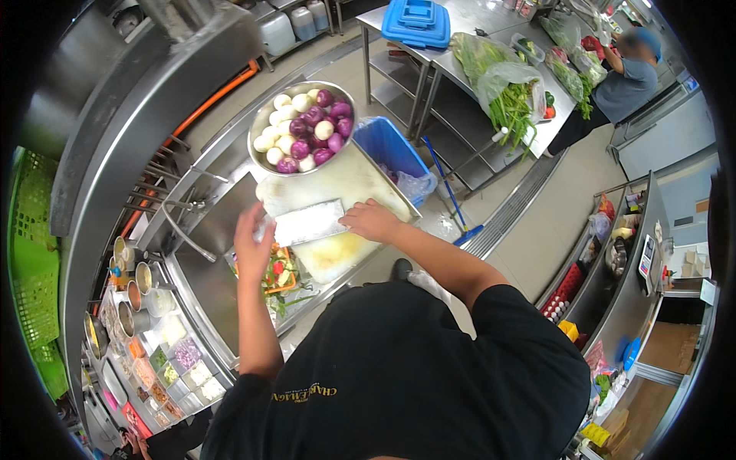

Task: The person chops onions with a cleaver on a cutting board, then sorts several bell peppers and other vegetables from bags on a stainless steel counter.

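Over a worn white cutting board (368, 181) lies a flat, shiny, whitish rectangular sheet or box (310, 222), its exact kind unclear. My right hand (371, 221) rests with its fingers on the right end of it. At the other end is my left hand (253, 233), slightly blurred, fingers apart, near or touching the left edge; contact cannot be told. Behind the board a steel bowl (253, 135) holds peeled white onions (302, 103) and red onions (314, 115). An orange basket (291, 270) with vegetable scraps sits in the sink area below my left hand.
A bent faucet (190, 236) reaches over the steel sink (210, 293) at left. Beyond the board stand a blue bin (388, 141) and a blue squeegee (468, 234). Leafy greens (512, 109) lie on a steel table, where another person (627, 86) stands. Food containers (187, 353) fill the lower left.
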Tool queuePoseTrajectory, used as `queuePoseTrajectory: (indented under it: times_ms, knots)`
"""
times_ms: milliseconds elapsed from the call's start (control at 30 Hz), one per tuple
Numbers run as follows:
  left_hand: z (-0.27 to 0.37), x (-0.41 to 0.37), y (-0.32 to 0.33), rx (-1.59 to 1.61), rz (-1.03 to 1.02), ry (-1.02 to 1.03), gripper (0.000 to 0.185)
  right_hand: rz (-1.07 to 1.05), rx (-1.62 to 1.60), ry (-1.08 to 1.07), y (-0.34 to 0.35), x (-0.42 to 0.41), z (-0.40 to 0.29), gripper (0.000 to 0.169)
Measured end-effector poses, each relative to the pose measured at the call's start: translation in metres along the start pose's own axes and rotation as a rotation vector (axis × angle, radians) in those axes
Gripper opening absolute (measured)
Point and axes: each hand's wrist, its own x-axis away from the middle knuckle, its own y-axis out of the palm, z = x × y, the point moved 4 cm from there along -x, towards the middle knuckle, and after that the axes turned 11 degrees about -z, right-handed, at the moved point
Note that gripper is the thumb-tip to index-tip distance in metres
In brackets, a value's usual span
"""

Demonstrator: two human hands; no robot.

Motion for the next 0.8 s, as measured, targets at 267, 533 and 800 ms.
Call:
queuePoseTrajectory:
  times_ms: [267, 533, 800]
  knots:
    - [-0.075, 0.152, -0.027, 0.156, 0.041, -0.384, 0.05, 0.317, -2.065, 0.522, -0.053, -0.116, 0.065, 0.051]
    - [-0.081, 0.151, -0.06, 0.197, -0.003, -0.373, 0.05, 0.373, -2.092, 0.644, -0.036, -0.132, 0.103, 0.024]
    - [-0.069, 0.115, -0.078, 0.102, -0.038, -0.37, 0.05, 0.461, -2.063, 0.747, -0.025, 0.023, 0.17, 0.02]
